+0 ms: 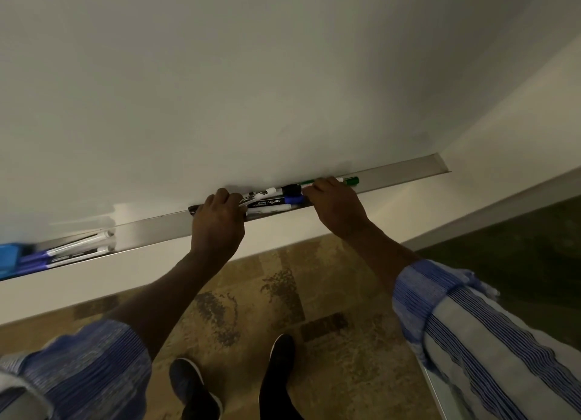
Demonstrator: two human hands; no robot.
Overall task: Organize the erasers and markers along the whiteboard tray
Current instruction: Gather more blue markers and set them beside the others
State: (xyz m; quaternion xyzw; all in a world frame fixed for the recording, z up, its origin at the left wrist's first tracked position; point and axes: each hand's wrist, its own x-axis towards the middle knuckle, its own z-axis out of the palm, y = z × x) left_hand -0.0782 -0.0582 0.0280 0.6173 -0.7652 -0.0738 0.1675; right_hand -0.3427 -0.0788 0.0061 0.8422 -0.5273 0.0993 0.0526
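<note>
Roughly midway, I judge: the left hand (pixel 218 221) and right hand (pixel 336 206) grip a jumbled marker cluster (pixel 273 201) mid-tray (pixel 151 231), while other markers (pixel 75 247) and a blue eraser (pixel 9 258) already lie grouped far left.

A blue block eraser (pixel 9 258) is set at the far left of the long grey metal tray (pixel 151 232). Midway, a bunch of white plastic markers (pixel 270 201) is gripped by the left hand (pixel 217 221), with a green-capped marker (pixel 351 181) held under the right hand (pixel 336 204) to its right.
</note>
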